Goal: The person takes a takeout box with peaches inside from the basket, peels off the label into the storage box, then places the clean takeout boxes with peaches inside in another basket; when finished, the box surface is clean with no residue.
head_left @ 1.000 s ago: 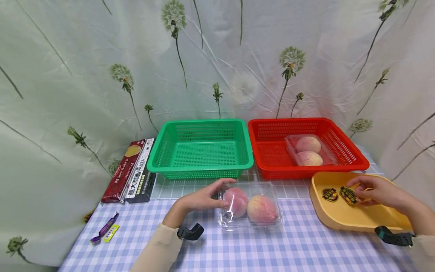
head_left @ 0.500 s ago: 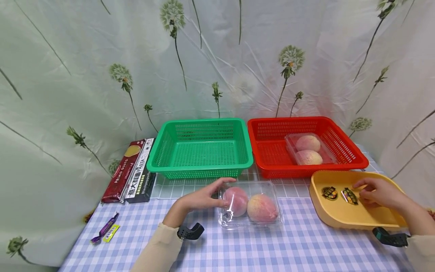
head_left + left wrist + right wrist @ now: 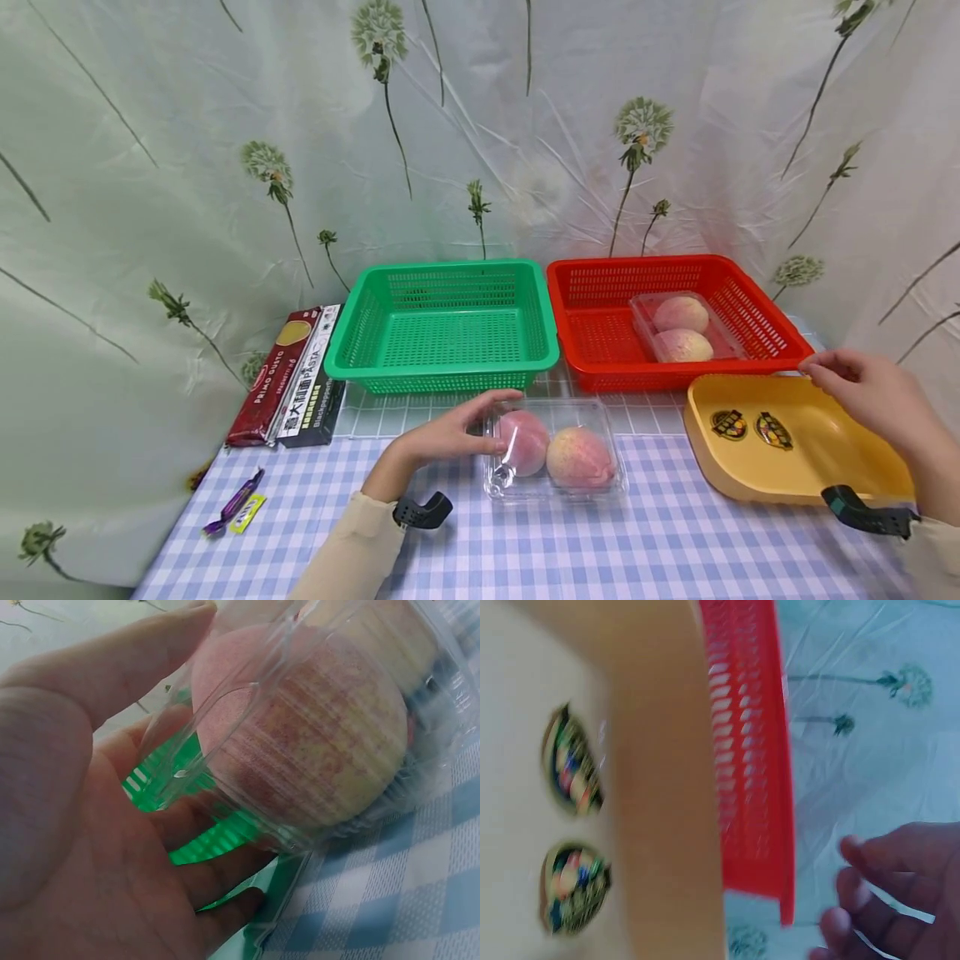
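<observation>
A clear plastic clamshell box (image 3: 555,492) with two pink-and-yellow peaches (image 3: 577,460) lies on the checked cloth. My left hand (image 3: 457,433) holds its left end, the thumb on one side and the fingers spread along the other. Up close in the left wrist view, the nearer peach (image 3: 300,727) shows through the ribbed plastic. Over the back right of the yellow tray (image 3: 847,467) hovers my right hand (image 3: 877,392), fingers loosely bent and nothing visible between them. Two black-and-gold labels, one round (image 3: 728,425) and one tilted (image 3: 773,431), lie in the tray.
Behind stand a green basket (image 3: 450,379) and a red basket (image 3: 600,375); a second box of peaches (image 3: 681,329) sits in the red one. Pasta packs (image 3: 277,379) lie at left, with a purple-wrapped candy (image 3: 236,504) and a small yellow packet (image 3: 247,513) nearer.
My right hand has left the tilted label, moving right, then up to the tray's far edge. Both labels stay in the tray. My left hand keeps its place on the box.
</observation>
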Available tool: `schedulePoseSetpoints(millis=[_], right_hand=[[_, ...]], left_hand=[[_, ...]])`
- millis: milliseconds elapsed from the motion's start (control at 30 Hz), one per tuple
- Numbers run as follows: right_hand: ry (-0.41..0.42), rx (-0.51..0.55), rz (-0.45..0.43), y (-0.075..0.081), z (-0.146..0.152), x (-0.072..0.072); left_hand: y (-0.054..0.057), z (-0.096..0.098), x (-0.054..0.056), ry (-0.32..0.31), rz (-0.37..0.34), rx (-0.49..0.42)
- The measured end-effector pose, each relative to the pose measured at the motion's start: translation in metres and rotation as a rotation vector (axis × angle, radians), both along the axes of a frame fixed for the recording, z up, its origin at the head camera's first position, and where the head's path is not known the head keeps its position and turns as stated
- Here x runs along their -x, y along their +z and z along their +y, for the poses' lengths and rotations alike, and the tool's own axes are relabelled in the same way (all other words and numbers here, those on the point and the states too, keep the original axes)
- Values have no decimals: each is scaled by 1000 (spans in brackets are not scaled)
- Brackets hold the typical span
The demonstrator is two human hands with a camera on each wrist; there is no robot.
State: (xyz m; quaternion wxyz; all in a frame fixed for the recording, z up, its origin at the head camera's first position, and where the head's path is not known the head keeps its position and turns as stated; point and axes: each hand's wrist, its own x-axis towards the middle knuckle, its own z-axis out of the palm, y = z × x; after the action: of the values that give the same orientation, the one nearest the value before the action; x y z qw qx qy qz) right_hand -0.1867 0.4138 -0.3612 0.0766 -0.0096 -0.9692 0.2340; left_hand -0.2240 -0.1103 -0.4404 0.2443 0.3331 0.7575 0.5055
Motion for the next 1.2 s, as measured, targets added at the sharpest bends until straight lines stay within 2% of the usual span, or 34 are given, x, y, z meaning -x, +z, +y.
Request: schedulePoseSetpoints(millis=[167, 367, 567, 833, 1000, 1200], right_hand=[[-96, 91, 90, 6, -23, 9], [-139, 200, 154, 4, -46, 23], [-192, 276, 102, -4, -56, 33], [-161, 231, 13, -14, -52, 39], [-115, 263, -44, -17, -45, 39], [-105, 266, -101, -20, -35, 37]], left_hand=[[0, 2, 0, 22, 2, -73], [-1, 7, -2, 87, -44, -112], [-5, 12, -2, 120, -144, -139], [-11, 12, -3, 147, -256, -152], [-13, 14, -4, 132, -278, -175], [-13, 15, -4, 120, -299, -234]])
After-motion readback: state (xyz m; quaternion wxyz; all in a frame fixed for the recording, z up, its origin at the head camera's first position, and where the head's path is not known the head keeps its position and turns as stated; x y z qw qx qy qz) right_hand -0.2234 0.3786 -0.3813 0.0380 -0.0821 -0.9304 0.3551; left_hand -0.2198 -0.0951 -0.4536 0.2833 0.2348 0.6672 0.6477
